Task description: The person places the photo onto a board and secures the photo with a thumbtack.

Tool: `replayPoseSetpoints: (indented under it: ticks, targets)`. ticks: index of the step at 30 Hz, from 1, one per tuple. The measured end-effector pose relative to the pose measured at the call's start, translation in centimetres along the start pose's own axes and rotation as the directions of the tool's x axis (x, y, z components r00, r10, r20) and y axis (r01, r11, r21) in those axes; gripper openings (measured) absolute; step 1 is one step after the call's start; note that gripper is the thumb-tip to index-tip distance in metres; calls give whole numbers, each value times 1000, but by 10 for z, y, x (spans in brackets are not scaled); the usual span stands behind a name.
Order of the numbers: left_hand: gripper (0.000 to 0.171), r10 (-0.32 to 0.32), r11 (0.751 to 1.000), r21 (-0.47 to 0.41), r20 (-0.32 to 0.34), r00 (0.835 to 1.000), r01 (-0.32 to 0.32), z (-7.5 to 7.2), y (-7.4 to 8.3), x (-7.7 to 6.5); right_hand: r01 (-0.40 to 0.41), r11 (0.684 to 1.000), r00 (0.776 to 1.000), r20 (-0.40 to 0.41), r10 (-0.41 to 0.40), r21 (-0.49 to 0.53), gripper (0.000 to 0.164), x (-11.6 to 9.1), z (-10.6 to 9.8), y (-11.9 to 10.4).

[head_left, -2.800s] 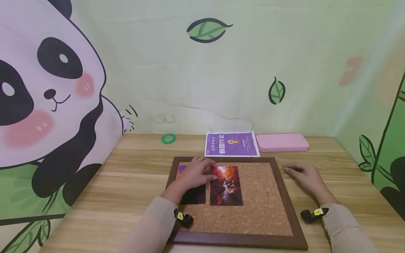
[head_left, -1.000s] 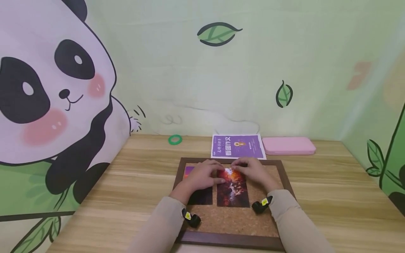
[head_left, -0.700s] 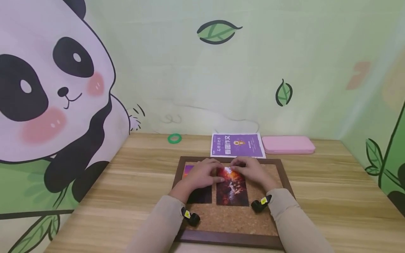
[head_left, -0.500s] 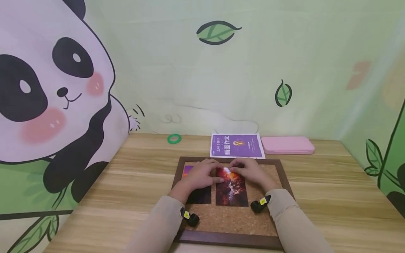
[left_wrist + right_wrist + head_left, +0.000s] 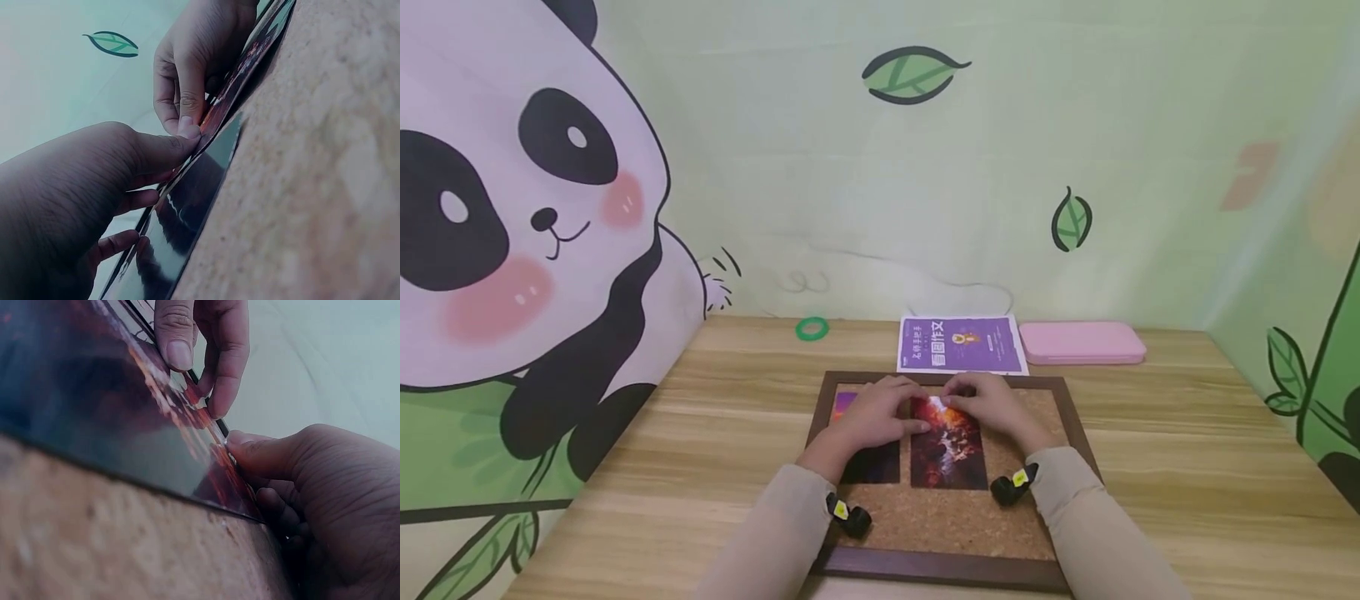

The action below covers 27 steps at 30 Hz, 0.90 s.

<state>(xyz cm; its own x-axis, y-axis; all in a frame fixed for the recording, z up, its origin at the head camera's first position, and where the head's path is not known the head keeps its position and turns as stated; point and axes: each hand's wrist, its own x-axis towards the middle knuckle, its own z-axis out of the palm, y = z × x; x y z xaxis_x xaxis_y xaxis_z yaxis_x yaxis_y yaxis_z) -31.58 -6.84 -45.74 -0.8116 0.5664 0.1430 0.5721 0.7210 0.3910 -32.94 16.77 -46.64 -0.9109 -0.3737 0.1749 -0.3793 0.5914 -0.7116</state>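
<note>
A framed cork board [image 5: 955,525] lies on the table, bearing two photo prints. My left hand [image 5: 876,415] spreads over the darker purple-topped print [image 5: 880,465], its thumb and fingertips touching the upper left of the red forest print [image 5: 949,457]. From the other side, my right hand [image 5: 996,408] pinches at that print's top edge, thumb against curled fingers. In the left wrist view the two thumbs nearly meet at the edge of the red print [image 5: 240,81]. In the right wrist view the right thumb [image 5: 262,453] covers part of the edge; anything small between those fingertips is hidden.
A purple booklet [image 5: 962,346] lies just behind the board, beside a pink case [image 5: 1082,343]. Further left is a green ring [image 5: 812,328], like a tape roll. A printed panda backdrop [image 5: 880,192] rises at the table's back edge.
My right hand has come left from the table beside the board to the red print's top edge. My left hand has stayed over the prints. Little differs over the last second.
</note>
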Motion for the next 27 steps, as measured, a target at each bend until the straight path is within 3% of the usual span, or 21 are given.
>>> replayPoseSetpoints:
  ticks: [11, 21, 27]
  targets:
    - [48, 3, 1000, 8, -5, 1000, -3, 1, 0, 0, -84, 996, 994, -67, 84, -7, 14, 0, 2, -3]
    - [48, 4, 1000, -1, -10, 1000, -4, 1, 0, -1, -7, 1000, 998, -66, 6, -12, 7, 1, 2, -1]
    - [48, 8, 1000, -3, -11, 1000, -8, 1, -1, 0, -54, 998, 995, -81, 52, -13, 10, 1, 2, -1]
